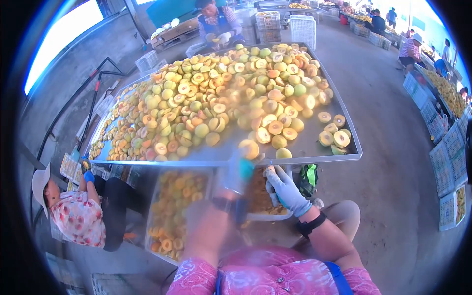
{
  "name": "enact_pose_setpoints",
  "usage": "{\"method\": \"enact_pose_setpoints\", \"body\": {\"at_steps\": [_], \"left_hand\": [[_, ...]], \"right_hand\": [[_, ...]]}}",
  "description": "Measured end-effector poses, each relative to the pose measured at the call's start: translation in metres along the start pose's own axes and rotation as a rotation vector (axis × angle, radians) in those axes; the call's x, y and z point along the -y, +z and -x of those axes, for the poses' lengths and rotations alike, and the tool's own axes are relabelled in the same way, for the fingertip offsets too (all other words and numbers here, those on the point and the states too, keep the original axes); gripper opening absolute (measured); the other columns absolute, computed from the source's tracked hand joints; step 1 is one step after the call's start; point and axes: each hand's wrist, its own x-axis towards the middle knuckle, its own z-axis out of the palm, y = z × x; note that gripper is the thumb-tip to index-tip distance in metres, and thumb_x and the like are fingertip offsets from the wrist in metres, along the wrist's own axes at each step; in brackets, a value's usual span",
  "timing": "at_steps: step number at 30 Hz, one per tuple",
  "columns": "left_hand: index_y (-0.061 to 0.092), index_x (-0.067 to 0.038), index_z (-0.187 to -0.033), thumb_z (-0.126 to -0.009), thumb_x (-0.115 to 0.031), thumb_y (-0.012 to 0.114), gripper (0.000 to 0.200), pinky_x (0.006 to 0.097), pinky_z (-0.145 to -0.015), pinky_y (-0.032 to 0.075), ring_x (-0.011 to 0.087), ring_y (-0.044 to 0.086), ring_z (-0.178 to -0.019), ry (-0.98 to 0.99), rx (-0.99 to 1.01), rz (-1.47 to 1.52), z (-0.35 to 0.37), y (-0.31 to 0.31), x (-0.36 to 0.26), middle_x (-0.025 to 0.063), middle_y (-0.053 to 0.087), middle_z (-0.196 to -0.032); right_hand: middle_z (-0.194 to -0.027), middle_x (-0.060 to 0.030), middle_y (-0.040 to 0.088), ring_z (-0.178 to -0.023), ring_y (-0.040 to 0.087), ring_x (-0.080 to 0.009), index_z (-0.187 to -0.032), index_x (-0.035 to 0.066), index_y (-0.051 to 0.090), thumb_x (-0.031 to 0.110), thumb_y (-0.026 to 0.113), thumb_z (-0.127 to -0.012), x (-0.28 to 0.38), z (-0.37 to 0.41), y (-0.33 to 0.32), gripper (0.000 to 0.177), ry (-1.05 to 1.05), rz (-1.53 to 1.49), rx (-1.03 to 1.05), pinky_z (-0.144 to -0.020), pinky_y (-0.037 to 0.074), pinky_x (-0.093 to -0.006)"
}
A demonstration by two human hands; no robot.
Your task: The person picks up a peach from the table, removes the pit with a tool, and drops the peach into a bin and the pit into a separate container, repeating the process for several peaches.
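Observation:
My left hand [240, 172], in a glove with a teal patch, is smeared by motion at the front edge of the metal table [339, 158]. Just beyond its fingers lies a yellow stone fruit [249, 148], which looks like a peach; whether they touch cannot be made out. My right hand [286, 191] wears a pale glove and a black wristband. Its fingers are closed just below the table edge, around something small that I cannot make out. A heap of halved yellow peaches [201, 129] covers much of the table, many with stones showing.
Below the table stand a crate of fruit halves [169, 244] and a tub [268, 216] with brown contents. A green bag [308, 178] is beside my right hand. One person [78, 211] sits at left, another [219, 24] works opposite. Crates [440, 162] line the right.

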Motion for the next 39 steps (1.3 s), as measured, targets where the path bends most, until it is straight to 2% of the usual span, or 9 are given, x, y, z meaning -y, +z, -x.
{"method": "enact_pose_setpoints", "body": {"at_steps": [3, 10, 15, 25, 26, 28, 32, 34, 39], "left_hand": [[0.052, -0.003, -0.117, -0.091, -0.024, 0.055, 0.034, 0.0474, -0.091, 0.052, 0.0293, 0.059, -0.105, 0.007, 0.092, 0.139, 0.011, -0.003, 0.006, 0.0156, 0.058, -0.114], [0.053, -0.002, -0.119, -0.099, -0.032, 0.048, 0.036, 0.0413, -0.092, 0.052, 0.0287, 0.061, -0.104, -0.097, 0.137, 0.274, 0.027, 0.014, 0.007, 0.0153, 0.061, -0.112], [0.055, -0.002, -0.118, -0.099, -0.031, 0.047, 0.035, 0.0335, -0.091, 0.050, 0.0232, 0.061, -0.101, 0.072, 0.081, 0.056, 0.037, 0.021, 0.018, 0.0122, 0.062, -0.110], [0.053, -0.002, -0.114, -0.097, -0.031, 0.050, 0.034, 0.0381, -0.091, 0.050, 0.0244, 0.057, -0.102, 0.050, 0.060, 0.183, 0.041, 0.004, 0.026, 0.0114, 0.056, -0.107], [0.053, -0.003, -0.113, -0.097, -0.032, 0.049, 0.034, 0.0374, -0.090, 0.050, 0.0235, 0.057, -0.101, 0.078, 0.031, 0.137, 0.043, 0.003, 0.027, 0.0110, 0.056, -0.106], [0.053, -0.003, -0.113, -0.097, -0.033, 0.049, 0.035, 0.0367, -0.088, 0.051, 0.0227, 0.057, -0.099, 0.107, -0.002, 0.092, 0.047, 0.006, 0.026, 0.0106, 0.056, -0.105], [0.054, -0.004, -0.110, -0.097, -0.034, 0.050, 0.034, 0.0338, -0.085, 0.052, 0.0192, 0.057, -0.095, 0.192, -0.038, -0.118, 0.058, 0.015, 0.018, 0.0087, 0.055, -0.101], [0.054, -0.004, -0.108, -0.097, -0.035, 0.051, 0.033, 0.0329, -0.084, 0.053, 0.0183, 0.056, -0.094, 0.167, -0.058, -0.158, 0.058, 0.015, 0.015, 0.0082, 0.055, -0.100], [0.054, -0.005, -0.105, -0.097, -0.044, 0.051, 0.039, 0.0332, -0.080, 0.053, 0.0177, 0.057, -0.091, 0.091, -0.029, -0.035, 0.056, 0.008, 0.015, 0.0075, 0.056, -0.098]], "right_hand": [[-0.068, -0.0021, 0.052, -0.041, 0.045, -0.0098, -0.105, 0.009, 0.051, 0.031, 0.047, -0.100, -0.036, -0.014, -0.002, 0.024, -0.374, 0.307, 0.086, -0.036, 0.038, -0.0222], [-0.069, -0.0021, 0.054, -0.044, 0.048, -0.0086, -0.117, 0.007, 0.050, 0.029, 0.047, -0.100, -0.054, -0.032, -0.002, 0.028, -0.462, 0.388, 0.050, -0.035, 0.039, -0.0226], [-0.069, -0.0016, 0.054, -0.045, 0.049, -0.0083, -0.130, 0.006, 0.046, 0.030, 0.048, -0.100, -0.053, -0.031, -0.001, 0.039, -0.500, 0.404, 0.002, -0.035, 0.039, -0.0226], [-0.075, 0.0035, 0.052, -0.056, 0.049, -0.0051, -0.124, 0.008, 0.051, 0.028, 0.047, -0.101, -0.083, -0.042, 0.005, 0.032, -0.658, 0.538, -0.007, -0.050, 0.042, -0.0214], [-0.075, 0.0035, 0.052, -0.056, 0.049, -0.0051, -0.124, 0.008, 0.051, 0.028, 0.047, -0.101, -0.072, -0.036, 0.010, 0.032, -0.658, 0.537, -0.004, -0.050, 0.042, -0.0214], [-0.074, 0.0032, 0.051, -0.056, 0.048, -0.0052, -0.120, 0.007, 0.049, 0.029, 0.045, -0.101, -0.053, -0.024, 0.018, 0.029, -0.258, 0.347, 0.040, -0.048, 0.042, -0.0219], [-0.070, 0.0023, 0.049, -0.050, 0.046, -0.0068, -0.118, 0.008, 0.046, 0.029, 0.043, -0.102, -0.050, -0.017, 0.016, 0.027, -0.534, 0.456, 0.180, -0.042, 0.041, -0.0236], [-0.065, 0.0012, 0.048, -0.041, 0.043, -0.0089, -0.119, 0.008, 0.044, 0.030, 0.041, -0.102, -0.027, -0.007, 0.021, 0.027, -0.085, 0.247, 0.214, -0.035, 0.037, -0.0252], [-0.060, 0.0007, 0.047, -0.035, 0.040, -0.0105, -0.122, 0.007, 0.043, 0.032, 0.041, -0.103, -0.041, -0.007, 0.023, 0.032, -0.074, 0.166, 0.230, -0.032, 0.033, -0.0259]]}}
